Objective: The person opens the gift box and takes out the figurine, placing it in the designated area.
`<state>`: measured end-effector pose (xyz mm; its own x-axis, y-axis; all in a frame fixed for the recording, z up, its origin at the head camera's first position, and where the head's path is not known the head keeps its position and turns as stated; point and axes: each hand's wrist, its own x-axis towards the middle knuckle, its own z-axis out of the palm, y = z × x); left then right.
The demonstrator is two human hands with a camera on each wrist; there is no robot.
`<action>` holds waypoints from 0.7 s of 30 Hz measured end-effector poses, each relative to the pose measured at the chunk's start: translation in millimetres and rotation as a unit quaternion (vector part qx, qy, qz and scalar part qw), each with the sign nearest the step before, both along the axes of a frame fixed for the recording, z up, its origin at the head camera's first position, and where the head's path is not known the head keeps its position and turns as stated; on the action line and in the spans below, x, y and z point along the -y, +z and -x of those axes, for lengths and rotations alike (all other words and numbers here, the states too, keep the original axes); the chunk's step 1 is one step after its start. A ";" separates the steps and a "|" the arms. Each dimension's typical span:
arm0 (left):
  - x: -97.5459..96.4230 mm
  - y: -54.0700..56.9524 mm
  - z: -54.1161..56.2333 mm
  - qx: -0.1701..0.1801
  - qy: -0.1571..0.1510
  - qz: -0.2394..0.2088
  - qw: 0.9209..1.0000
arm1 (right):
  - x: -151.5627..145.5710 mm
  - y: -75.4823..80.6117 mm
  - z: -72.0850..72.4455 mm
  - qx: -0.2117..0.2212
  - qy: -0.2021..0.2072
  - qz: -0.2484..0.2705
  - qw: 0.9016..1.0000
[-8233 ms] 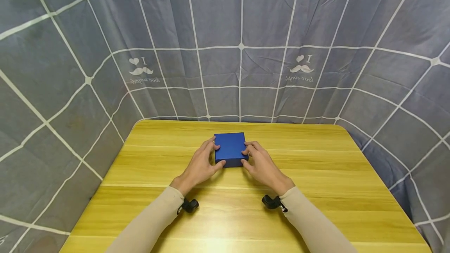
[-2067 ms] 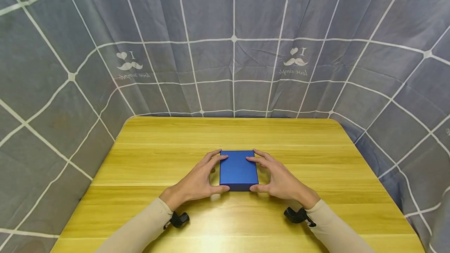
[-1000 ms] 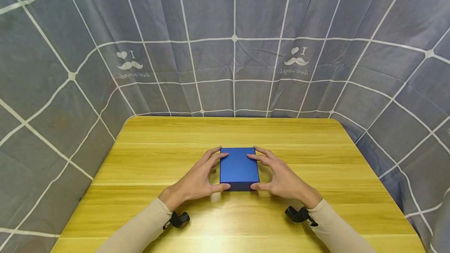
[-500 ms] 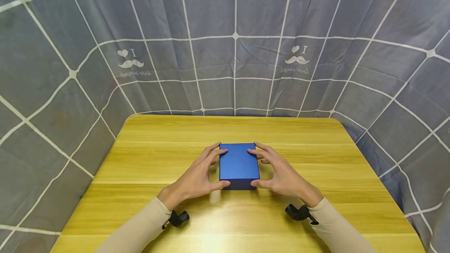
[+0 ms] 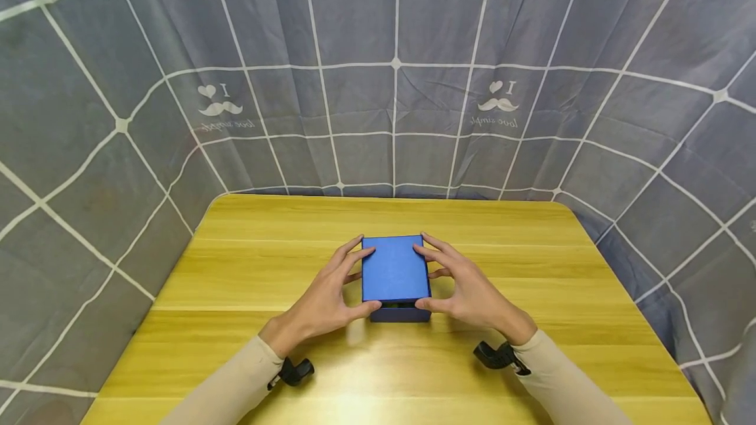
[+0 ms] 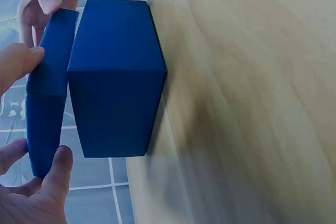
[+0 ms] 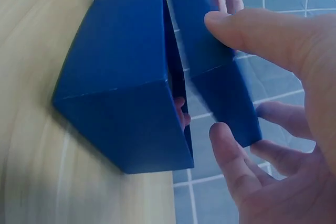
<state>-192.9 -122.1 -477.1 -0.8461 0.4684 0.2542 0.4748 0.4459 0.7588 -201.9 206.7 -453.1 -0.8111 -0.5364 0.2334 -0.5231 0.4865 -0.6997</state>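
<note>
1. Noting the left hand and right hand pinching the blue lid, we find the box just beneath their grip.
2. We judge the blue lid light, stiff, best held at opposite sides.

Glare whitens the tabletop (wrist views dimmer).
</note>
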 end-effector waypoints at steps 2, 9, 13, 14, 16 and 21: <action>0.9 1.5 0.3 0.002 0.001 -0.008 1.000 | 2.5 1.3 0.9 0.004 0.002 0.003 1.000; 3.5 8.6 0.9 -0.011 0.021 -0.021 1.000 | 14.7 8.1 4.4 0.002 -0.002 0.010 1.000; 4.5 12.4 2.3 -0.041 0.040 -0.024 0.998 | 23.3 13.7 5.9 -0.002 -0.013 0.027 1.000; 4.6 13.2 3.0 -0.048 0.043 -0.026 0.998 | 25.3 14.7 6.5 -0.004 -0.016 0.034 0.999; 5.0 14.5 4.5 -0.061 0.048 -0.029 0.997 | 29.4 16.3 7.3 -0.006 -0.020 0.050 0.999; 7.0 18.5 7.8 -0.086 0.070 -0.043 0.993 | 40.6 18.7 10.3 -0.024 -0.025 0.079 0.996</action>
<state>-200.7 -129.0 -458.7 -0.8416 0.3197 0.4353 0.5393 0.4532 0.7098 -212.2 166.1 -434.5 -0.8219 -0.4487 0.3509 -0.5358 0.3995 -0.7439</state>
